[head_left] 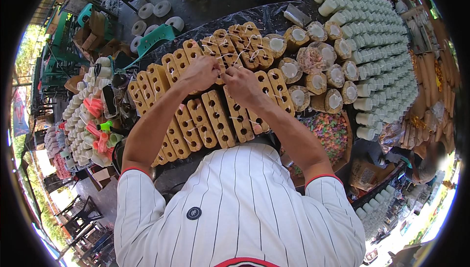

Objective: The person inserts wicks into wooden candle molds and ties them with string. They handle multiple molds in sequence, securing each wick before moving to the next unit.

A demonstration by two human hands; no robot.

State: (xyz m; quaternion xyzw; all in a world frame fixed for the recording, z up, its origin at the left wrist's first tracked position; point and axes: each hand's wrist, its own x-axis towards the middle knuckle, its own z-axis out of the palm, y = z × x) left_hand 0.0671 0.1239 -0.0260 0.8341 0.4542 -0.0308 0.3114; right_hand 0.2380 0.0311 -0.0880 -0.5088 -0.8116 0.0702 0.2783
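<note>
My left hand [204,72] and my right hand [243,84] meet over the middle of the rows of blocks, fingertips pinched and almost touching. What they pinch is too small to make out; thin white strings lie close by. Around them stand tan blocks [215,118] with rows of round holes, set side by side in a near and a far row. White strings [250,46] trail loosely over the blocks at the far side. Under my hands the block tops are partly hidden.
Right of the blocks stand paper-wrapped cylinders [316,82] with white tops, then many pale cups [374,46]. A box of colourful small bits [323,137] sits near my right arm. Pale cups and pink pieces [93,108] crowd the left. White rolls [162,8] lie beyond the table.
</note>
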